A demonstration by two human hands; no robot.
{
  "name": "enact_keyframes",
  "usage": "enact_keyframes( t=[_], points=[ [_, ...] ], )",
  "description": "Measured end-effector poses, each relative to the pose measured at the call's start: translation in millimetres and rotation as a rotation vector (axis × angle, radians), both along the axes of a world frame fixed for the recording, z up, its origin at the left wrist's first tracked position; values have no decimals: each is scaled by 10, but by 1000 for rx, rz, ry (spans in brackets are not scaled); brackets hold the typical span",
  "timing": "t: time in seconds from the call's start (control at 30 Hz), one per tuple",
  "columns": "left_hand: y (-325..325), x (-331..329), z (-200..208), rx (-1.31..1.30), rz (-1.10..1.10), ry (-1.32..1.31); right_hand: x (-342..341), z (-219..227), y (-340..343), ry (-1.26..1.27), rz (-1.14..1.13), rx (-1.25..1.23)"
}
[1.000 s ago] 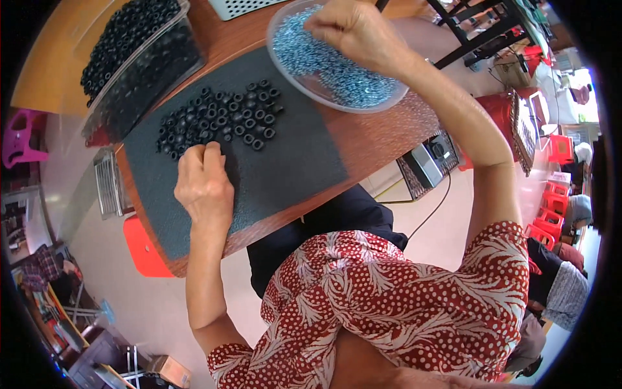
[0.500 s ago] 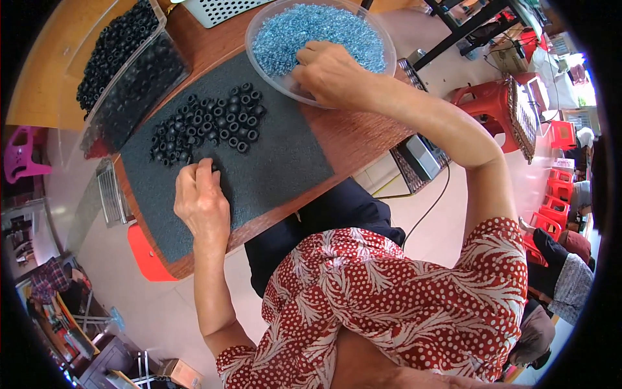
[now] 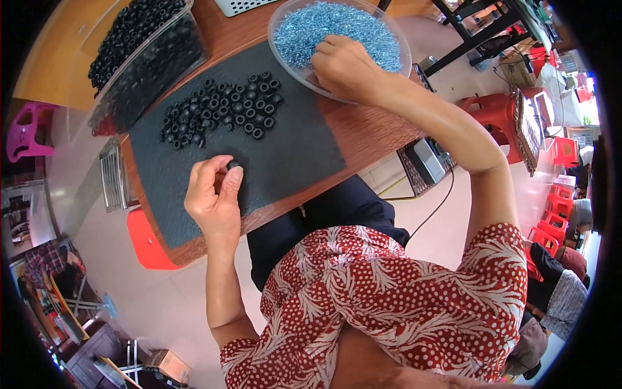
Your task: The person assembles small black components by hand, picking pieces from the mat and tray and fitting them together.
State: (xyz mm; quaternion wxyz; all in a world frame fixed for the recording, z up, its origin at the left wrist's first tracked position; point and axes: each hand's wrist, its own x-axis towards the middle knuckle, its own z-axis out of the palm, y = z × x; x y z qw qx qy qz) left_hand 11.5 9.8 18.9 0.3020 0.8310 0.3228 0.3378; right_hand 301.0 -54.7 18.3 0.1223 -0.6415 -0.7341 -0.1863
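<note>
Between thumb and forefinger, my left hand (image 3: 216, 194) pinches a black bead (image 3: 232, 165) above the dark mat (image 3: 291, 149). Just beyond it a loose pile of black beads (image 3: 223, 107) with wide holes is spread on the mat. At the far right of the table, a round clear tub (image 3: 405, 61) holds a heap of tiny blue glass beads (image 3: 337, 29). Over the tub's near side is my right hand (image 3: 346, 68), its fingers curled down together at the blue beads. Its fingertips are hidden, so whatever they hold cannot be seen.
A clear plastic box (image 3: 194, 48) full of black beads stands at the table's far left. Behind the mat is a white perforated basket (image 3: 243, 5). A red stool (image 3: 150, 240) sits under the left edge; another red stool (image 3: 489, 123) stands at the right.
My left hand has turned and drawn back slightly from the pile, bringing the pinched black bead into sight. My right hand stays at the blue beads. The whole view has shifted a little.
</note>
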Motion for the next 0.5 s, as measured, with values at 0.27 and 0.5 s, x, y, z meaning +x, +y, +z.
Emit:
enact_keyframes(
  t=[0.27,0.5],
  points=[
    [-96,51,-71,-723,-47,-412,11,25,45,-60,89,-74],
    [-131,88,-43,-820,-6,-465,13,54,63,-124,104,-113]
  ],
)
